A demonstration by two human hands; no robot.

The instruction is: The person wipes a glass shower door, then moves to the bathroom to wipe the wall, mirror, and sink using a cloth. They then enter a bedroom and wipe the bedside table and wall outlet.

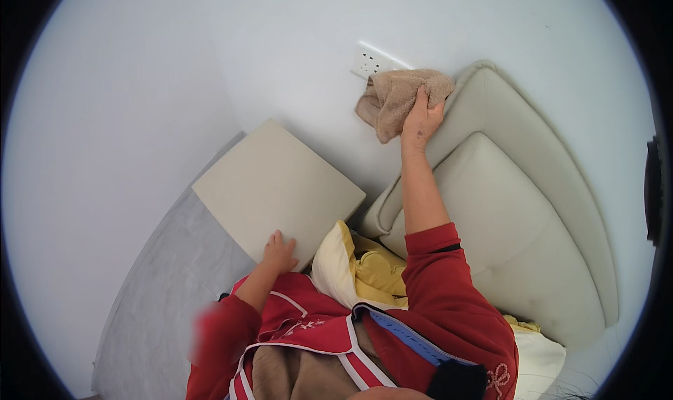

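My right hand (423,119) grips a folded tan terry cloth (402,98). The cloth lies against or close to the white wall, just below a white wall socket plate (370,59), and covers part of the plate's right end. The padded corner of a cream headboard or sofa back (486,92) is beside that hand. Lower left, my left hand (280,253) rests with its fingers apart on the near edge of a square beige tabletop or box top (281,182). No object shows in it.
Yellow and white bedding or fabric (342,274) lies bunched between the square top and the cream cushion (489,205). Grey flooring (179,274) shows at left. White walls meet behind the square top. A dark object (652,190) stands at the right rim.
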